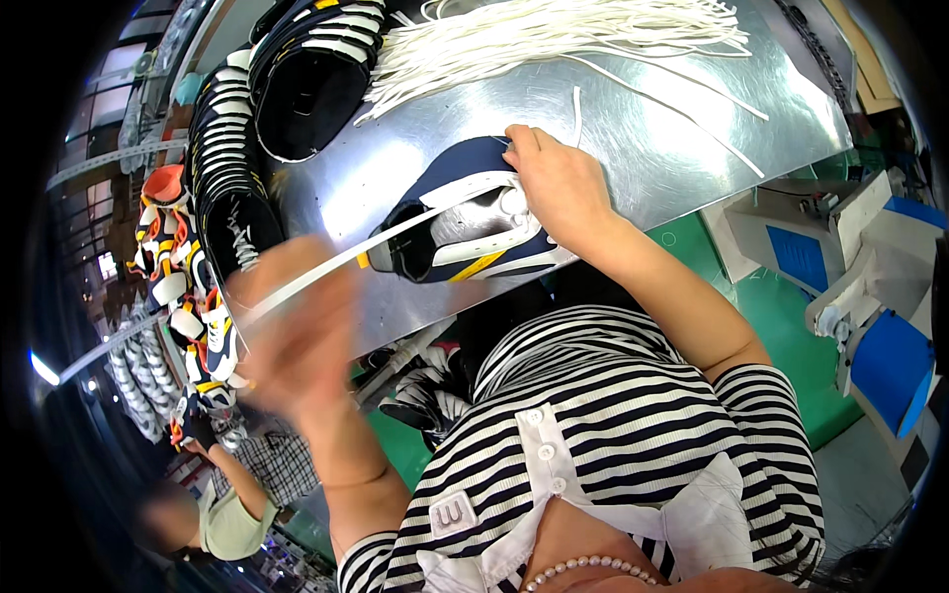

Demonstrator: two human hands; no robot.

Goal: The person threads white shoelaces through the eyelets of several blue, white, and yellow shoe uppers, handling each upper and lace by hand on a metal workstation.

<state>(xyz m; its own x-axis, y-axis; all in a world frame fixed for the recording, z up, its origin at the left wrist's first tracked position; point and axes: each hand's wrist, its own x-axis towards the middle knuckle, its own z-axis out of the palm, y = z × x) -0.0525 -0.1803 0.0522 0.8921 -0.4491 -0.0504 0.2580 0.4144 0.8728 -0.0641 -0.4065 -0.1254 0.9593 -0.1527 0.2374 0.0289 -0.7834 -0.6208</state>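
Lying crosswise, navy shoe, collar leftward.

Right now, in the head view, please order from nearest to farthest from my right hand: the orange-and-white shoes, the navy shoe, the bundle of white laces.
1. Navy shoe: touching the right hand.
2. Bundle of white laces: toward the picture's top.
3. Orange-and-white shoes: far left.

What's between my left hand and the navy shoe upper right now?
A white lace runs nearly straight from your motion-blurred left hand to the navy shoe upper, as the head view shows.
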